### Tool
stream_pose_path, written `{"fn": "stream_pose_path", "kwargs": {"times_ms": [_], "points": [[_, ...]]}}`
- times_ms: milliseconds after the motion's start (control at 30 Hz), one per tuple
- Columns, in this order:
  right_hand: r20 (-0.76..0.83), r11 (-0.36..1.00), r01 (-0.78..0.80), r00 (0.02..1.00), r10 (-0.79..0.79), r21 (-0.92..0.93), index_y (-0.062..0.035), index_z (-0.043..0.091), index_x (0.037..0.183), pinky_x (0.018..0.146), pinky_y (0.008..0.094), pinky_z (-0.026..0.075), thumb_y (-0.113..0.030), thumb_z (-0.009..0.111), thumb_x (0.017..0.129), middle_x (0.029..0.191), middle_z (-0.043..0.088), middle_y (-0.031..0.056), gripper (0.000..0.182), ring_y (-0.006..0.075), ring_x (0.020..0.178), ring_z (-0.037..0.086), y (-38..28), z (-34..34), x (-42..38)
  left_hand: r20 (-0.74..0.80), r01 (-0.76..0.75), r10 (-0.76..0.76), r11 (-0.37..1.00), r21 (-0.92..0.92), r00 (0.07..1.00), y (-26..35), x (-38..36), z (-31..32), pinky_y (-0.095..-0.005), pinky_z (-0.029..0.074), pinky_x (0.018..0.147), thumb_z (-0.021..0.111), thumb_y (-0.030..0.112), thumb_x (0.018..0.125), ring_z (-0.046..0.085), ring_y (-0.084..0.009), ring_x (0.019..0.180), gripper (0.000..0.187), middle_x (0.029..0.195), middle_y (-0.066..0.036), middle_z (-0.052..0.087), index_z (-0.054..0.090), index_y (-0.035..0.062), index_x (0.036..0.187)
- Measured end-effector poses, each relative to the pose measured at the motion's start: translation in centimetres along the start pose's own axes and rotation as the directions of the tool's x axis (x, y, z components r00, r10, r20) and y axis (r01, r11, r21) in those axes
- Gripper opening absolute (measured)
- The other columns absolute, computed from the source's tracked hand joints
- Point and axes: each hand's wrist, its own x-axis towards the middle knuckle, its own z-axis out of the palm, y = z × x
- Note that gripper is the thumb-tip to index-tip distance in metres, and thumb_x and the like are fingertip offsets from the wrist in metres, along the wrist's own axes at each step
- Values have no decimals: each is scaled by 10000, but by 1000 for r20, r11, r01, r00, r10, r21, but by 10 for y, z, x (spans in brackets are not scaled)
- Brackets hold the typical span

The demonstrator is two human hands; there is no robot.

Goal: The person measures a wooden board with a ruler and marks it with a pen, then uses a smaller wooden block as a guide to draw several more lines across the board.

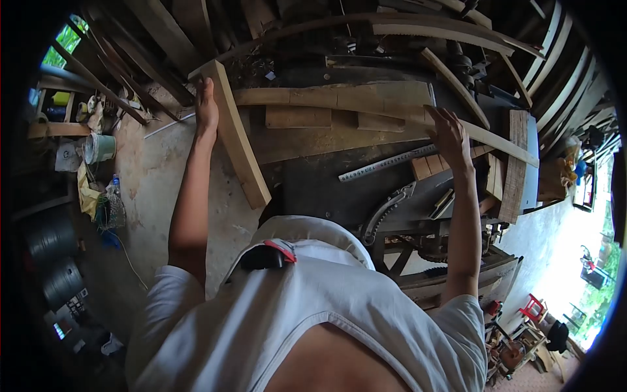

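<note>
My left hand (207,111) lies against the left side of a thick wooden beam (238,140), its fingers pointing up along the wood. The beam slants from upper left to lower right, past the left edge of the dark workbench (313,189). My right hand (450,137) is over the right part of a long, thin wooden strip (313,98), with its fingers spread and their tips at the strip's edge. Under the strip sit short wood blocks (298,117). Below it lies a white ruler with black numbers (379,166), and near my right hand is a small grooved wood block (431,167).
A curved toothed metal part (385,212) is at the bench's front edge. Wood planks (518,166) lie at the bench's right end. More long boards (163,39) lean at the back. A bucket (100,148) and a plastic bottle (115,196) are at left.
</note>
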Motion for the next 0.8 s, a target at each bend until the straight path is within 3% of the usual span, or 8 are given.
{"fn": "stream_pose_path", "kwargs": {"times_ms": [133, 233, 333, 367, 533, 600, 667, 800], "points": [[-8, 1000, 17, 1000, -18, -16, -110, 592, 1252, 878, 419, 533, 4, 739, 725, 1164, 637, 97, 559, 319, 1073, 611, 10, 5, -4, 16, -21, 21, 1000, -9, 1000, 0, 0, -1, -312, 260, 1159, 483, 495, 993, 364, -208, 1412, 663, 1528, -102, 407, 423, 35, 1466], [-34, 990, 118, 993, -116, 72, -100, 594, 1231, 882, 433, 522, 43, 729, 711, 1144, 646, 122, 555, 343, 1058, 618, 13, 8, -3, 3, -35, 35, 999, -22, 999, 2, 2, 6, -313, 266, 1157, 484, 492, 993, 370, -211, 1409, 659, 1525, -105, 412, 427, 34, 1463], [-11, 985, 128, 992, -128, 116, -84, 592, 1213, 884, 441, 514, 65, 721, 707, 1136, 653, 145, 543, 366, 1052, 620, 3, 5, -7, 34, -198, 197, 979, 43, 980, 8, 5, 35, -308, 295, 1134, 519, 442, 993, 437, -199, 1350, 580, 1438, -103, 513, 520, 22, 1393], [22, 986, 85, 996, -89, 142, -81, 588, 1221, 887, 443, 513, 64, 719, 710, 1148, 653, 148, 547, 368, 1062, 619, 3, 5, -8, 146, -270, 260, 961, 58, 955, 28, -15, 50, -317, 272, 1139, 473, 451, 1009, 401, -221, 1382, 585, 1473, -145, 467, 493, 11, 1393], [-2, 989, 32, 999, -32, 144, -105, 549, 1332, 922, 440, 512, 59, 717, 728, 1248, 618, 172, 648, 378, 1094, 611, 1, 4, -12, 329, -395, 380, 919, -25, 865, 42, -41, 120, -344, 267, 1152, 393, 473, 1031, 383, -276, 1397, 639, 1477, -196, 446, 426, -27, 1426], [3, 982, -1, 1000, 1, 190, -116, 533, 1361, 927, 435, 512, 49, 722, 731, 1270, 605, 176, 678, 380, 1107, 605, -5, 3, -16, 333, -315, 282, 948, 50, 900, 30, -43, 144, -346, 217, 1186, 362, 531, 1025, 293, -312, 1450, 767, 1529, -266, 331, 290, -89, 1472], [-139, 992, -7, 990, 25, 124, -170, 511, 1397, 925, 420, 533, 14, 693, 800, 1295, 602, 175, 652, 366, 1115, 618, -8, 6, -24, 374, -359, 338, 933, -12, 864, 16, -35, 163, -349, 219, 1184, 352, 546, 1022, 292, -330, 1449, 796, 1526, -277, 328, 269, -106, 1471], [-240, 986, -123, 960, 147, 114, -160, 566, 1341, 842, 407, 556, 9, 661, 849, 1208, 648, 168, 528, 338, 1038, 661, -25, 5, -43, 349, -412, 352, 904, 113, 868, 4, -35, 179, -385, 333, 1126, 332, 551, 1020, 384, -395, 1383, 765, 1472, -298, 397, 310, -72, 1465]]}}
